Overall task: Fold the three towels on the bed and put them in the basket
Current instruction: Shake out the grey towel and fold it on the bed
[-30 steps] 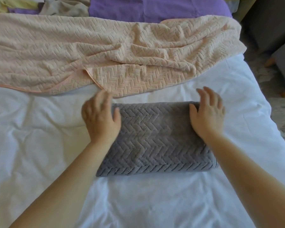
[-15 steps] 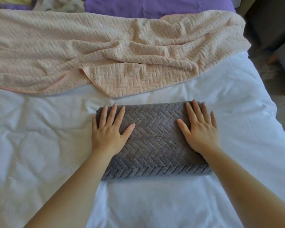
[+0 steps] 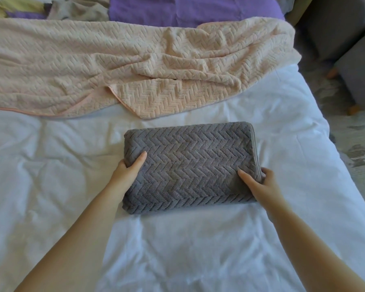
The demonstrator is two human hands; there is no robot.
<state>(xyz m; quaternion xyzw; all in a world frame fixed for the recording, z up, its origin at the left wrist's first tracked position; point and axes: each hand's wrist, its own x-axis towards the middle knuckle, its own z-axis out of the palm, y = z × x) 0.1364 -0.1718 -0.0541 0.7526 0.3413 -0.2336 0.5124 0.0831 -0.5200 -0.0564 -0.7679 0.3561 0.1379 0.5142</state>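
Note:
A grey herringbone towel (image 3: 190,165), folded into a thick rectangle, lies in the middle of the white bed (image 3: 51,186). My left hand (image 3: 128,171) grips its left end, thumb on top and fingers tucked under. At the right end my right hand (image 3: 259,183) holds the towel the same way, thumb on top. Behind it a large peach towel (image 3: 124,66) lies spread and rumpled across the bed. No basket is in view.
Purple fabric (image 3: 188,9) and yellow and beige cloths (image 3: 76,9) lie at the head of the bed. To the right, past the bed's edge, stands grey furniture (image 3: 358,68) on a patterned floor.
Both hands were pressing flat on top of the grey towel. They have slid outward to its two ends and now grip it from the sides.

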